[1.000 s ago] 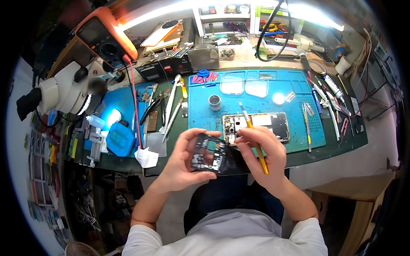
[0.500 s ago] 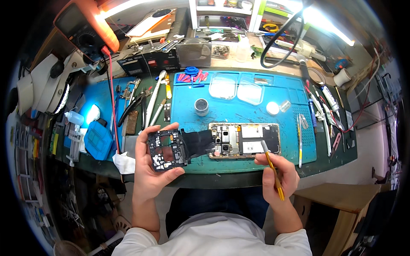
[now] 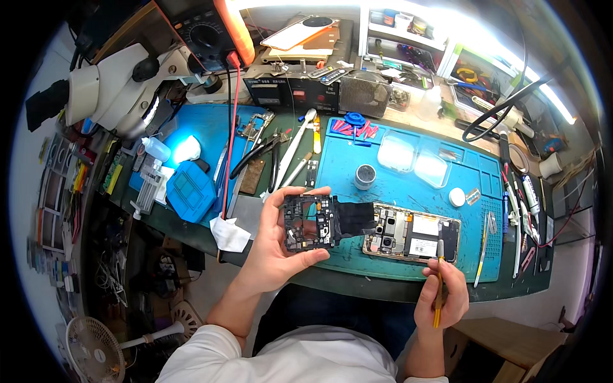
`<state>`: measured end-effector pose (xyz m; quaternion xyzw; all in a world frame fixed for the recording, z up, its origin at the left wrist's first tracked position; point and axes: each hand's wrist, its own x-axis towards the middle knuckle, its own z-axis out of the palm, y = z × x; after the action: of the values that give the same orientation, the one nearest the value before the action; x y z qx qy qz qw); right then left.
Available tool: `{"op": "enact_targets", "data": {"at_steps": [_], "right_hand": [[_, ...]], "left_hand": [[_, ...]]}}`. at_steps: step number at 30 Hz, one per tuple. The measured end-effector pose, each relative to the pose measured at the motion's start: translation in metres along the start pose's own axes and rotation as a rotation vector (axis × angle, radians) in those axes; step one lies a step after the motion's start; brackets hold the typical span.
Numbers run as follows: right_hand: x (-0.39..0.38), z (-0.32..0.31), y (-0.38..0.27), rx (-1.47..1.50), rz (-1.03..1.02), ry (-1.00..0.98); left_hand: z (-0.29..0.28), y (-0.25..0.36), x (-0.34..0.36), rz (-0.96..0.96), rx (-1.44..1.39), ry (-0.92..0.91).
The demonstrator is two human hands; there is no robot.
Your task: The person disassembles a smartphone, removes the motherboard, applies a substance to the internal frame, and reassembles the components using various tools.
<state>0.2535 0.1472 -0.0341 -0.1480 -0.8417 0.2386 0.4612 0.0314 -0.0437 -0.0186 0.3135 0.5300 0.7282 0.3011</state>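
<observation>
My left hand (image 3: pixel 271 258) holds a black phone inner cover (image 3: pixel 308 223) by its edges, thumb below and fingers behind. It has cut-outs and small metal parts. From its right side a black flexible sheet (image 3: pixel 354 219) reaches to the left end of an opened phone (image 3: pixel 407 246), and I cannot tell if it is joined there. The phone lies flat on the blue mat, its cameras and battery exposed. In my right hand (image 3: pixel 450 297) is a slim tool with a yellow handle and grey tip (image 3: pixel 440 249), held like a pen over the phone's lower right edge.
A small dark jar (image 3: pixel 364 177), clear plastic trays (image 3: pixel 396 154) and a white round cap (image 3: pixel 456 196) stand on the blue mat (image 3: pixel 345 255). Pliers (image 3: pixel 255 156) and tweezers lie to the left, near a microscope (image 3: pixel 121 89). More hand tools (image 3: pixel 527 204) lie at the right.
The whole view has swung left, so the bench sits further right in the picture. The cover in my left hand has turned slightly, and the yellow-handled tool now stands more upright.
</observation>
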Motion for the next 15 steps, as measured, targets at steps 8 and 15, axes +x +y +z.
{"op": "enact_targets", "data": {"at_steps": [8,15], "right_hand": [[0.0008,-0.0018,0.001,-0.052,-0.015,-0.017],[0.0011,-0.0008,-0.0017,-0.051,-0.001,-0.009]], "left_hand": [[0.0015,-0.0014,0.0024,0.033,0.004,-0.049],[0.0006,0.0017,0.0015,0.011,0.006,-0.057]]}}
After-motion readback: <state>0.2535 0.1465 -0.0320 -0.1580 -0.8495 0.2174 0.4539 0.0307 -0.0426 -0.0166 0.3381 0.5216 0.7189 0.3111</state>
